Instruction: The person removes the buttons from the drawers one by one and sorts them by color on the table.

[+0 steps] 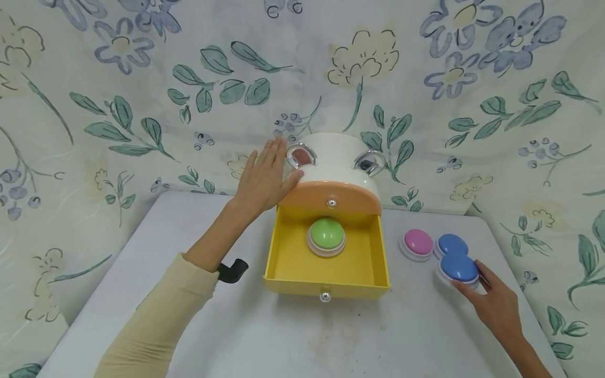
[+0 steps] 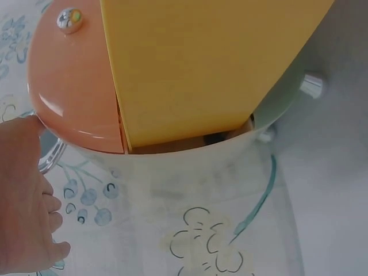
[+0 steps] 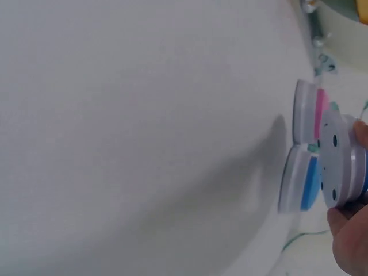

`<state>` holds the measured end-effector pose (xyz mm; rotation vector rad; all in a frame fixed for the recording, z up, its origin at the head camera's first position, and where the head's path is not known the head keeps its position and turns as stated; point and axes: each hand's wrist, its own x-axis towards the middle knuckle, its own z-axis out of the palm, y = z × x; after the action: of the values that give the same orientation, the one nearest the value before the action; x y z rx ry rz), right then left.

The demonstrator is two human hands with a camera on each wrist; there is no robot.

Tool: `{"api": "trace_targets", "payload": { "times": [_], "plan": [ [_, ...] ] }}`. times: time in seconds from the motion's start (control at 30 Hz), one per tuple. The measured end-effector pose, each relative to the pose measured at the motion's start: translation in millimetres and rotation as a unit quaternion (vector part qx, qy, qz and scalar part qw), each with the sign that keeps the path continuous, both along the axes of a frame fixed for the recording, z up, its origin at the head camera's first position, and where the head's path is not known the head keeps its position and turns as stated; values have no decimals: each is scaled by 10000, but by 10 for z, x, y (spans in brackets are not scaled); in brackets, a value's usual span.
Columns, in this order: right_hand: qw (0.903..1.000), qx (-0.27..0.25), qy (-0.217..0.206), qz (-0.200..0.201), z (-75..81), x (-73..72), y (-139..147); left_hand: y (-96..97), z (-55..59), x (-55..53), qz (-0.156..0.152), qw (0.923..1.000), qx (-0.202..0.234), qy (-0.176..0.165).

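Note:
A white animal-faced drawer box with shiny ringed eyes and an orange top drawer front stands at the back of the table. Its yellow lower drawer is pulled out, and a round green push button sits inside. My left hand rests against the box's left side, fingers straight, thumb near one eye. On the right, my right hand grips a blue push button by its white base. In the right wrist view that held button is off the table, its underside showing.
A pink push button and another blue push button sit side by side on the white table, right of the drawer. Flower-printed cloth hangs behind the table and along its sides. A black curved piece shows by the left wrist.

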<state>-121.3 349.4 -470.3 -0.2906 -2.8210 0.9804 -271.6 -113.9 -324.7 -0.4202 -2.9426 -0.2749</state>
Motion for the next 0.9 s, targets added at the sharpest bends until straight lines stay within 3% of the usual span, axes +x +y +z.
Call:
{"api": "trace_targets", "payload": {
  "times": [0.23,0.37,0.6,0.9],
  "plan": [
    [9964,-229,-634,-522,-176,-26,128,-8,1,-4,-28,10000,34,30],
    [9939,-351,-788,-694,-251,-55,143,-12,11,3,-14,10000,6,19],
    [9917,-276,-1038,-701,-360,-44,151,-19,12,1,-22,10000,22,1],
    [9908,-508,-1050,-690,-433,-17,150,-14,-11,-5,-5,10000,44,15]
  ]
}}
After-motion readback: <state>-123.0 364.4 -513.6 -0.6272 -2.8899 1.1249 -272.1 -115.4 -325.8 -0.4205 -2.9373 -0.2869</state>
